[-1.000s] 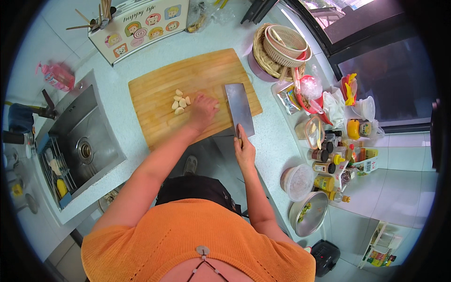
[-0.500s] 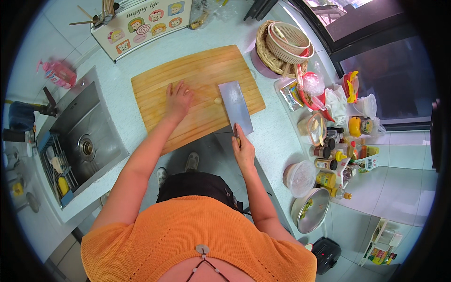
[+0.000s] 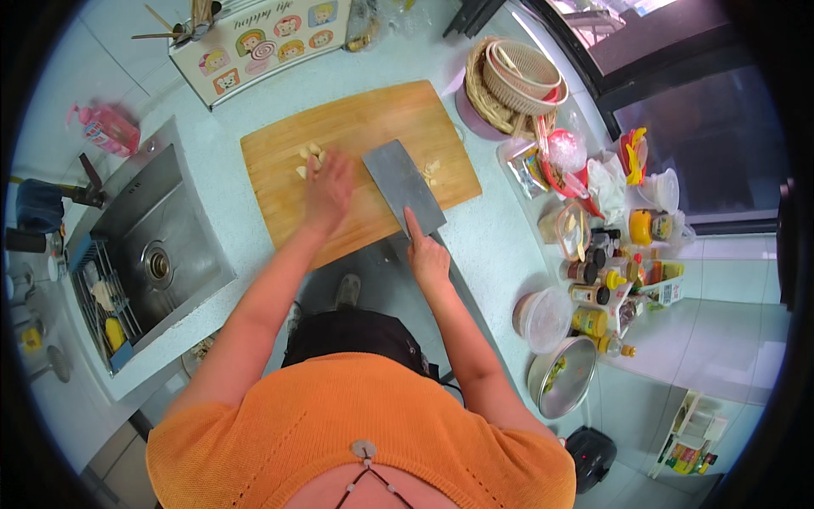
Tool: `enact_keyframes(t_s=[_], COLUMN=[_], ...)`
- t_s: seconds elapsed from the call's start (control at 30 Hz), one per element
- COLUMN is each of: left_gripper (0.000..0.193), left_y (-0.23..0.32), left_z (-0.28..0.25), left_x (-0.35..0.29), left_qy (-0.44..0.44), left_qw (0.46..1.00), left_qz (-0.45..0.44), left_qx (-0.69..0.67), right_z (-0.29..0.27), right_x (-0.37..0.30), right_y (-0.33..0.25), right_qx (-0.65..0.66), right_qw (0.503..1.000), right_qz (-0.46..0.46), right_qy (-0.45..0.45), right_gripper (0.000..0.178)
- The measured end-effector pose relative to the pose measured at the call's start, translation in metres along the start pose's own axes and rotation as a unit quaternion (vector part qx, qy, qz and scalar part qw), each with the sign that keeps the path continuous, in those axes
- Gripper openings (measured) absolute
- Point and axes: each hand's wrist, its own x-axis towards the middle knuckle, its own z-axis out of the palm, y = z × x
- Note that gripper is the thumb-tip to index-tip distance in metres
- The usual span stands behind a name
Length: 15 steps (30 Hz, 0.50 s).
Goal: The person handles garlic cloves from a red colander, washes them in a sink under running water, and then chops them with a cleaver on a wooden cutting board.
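A wooden cutting board (image 3: pixel 280 204) lies on the counter in front of me. My right hand (image 3: pixel 430 256) is closed round the handle of a cleaver (image 3: pixel 402 185), its index finger stretched along the blade. The wide blade rests low over the board's middle. Right of the blade lies a small heap of crushed pale pieces (image 3: pixel 432 172), like flattened garlic. My left hand (image 3: pixel 329 195) is over the board's left half, its fingertips beside several whole pale garlic cloves (image 3: pixel 312 151). Motion smears its fingers, so their grip does not show.
At the left is a steel sink (image 3: pixel 191 246) with a dish rack (image 3: pixel 102 297); a pink soap bottle (image 3: pixel 110 130) stands behind it. Behind the board stands a cartoon-printed box (image 3: pixel 263 51). Baskets (image 3: pixel 521 76), seasoning jars (image 3: pixel 585 273) and a steel bowl (image 3: pixel 561 377) line the right side.
The cleaver has swung left over the board and uncovered crushed pieces at its right. My left hand has shifted slightly down, showing the cloves at its fingertips. My right index finger now lies on the blade.
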Motion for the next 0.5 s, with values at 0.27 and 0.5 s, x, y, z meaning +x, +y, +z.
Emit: enact_keyframes(t_s=[0.27,0.5], left_gripper=[0.044,0.042], left_y=[0.025,0.029], left_z=[0.016,0.019], left_x=[-0.022,-0.036], left_qy=[-0.049,-0.056], left_qw=[0.992,0.996], left_qz=[-0.035,-0.014], left_qx=[-0.109,-0.074], right_z=[-0.027,-0.016], right_x=[0.009,0.007], right_y=[-0.005,-0.001], right_qx=[0.053,-0.017], right_qw=[0.995,1.0], right_qz=[-0.01,-0.021], right_qy=[0.082,0.011], right_gripper=[0.084,0.081])
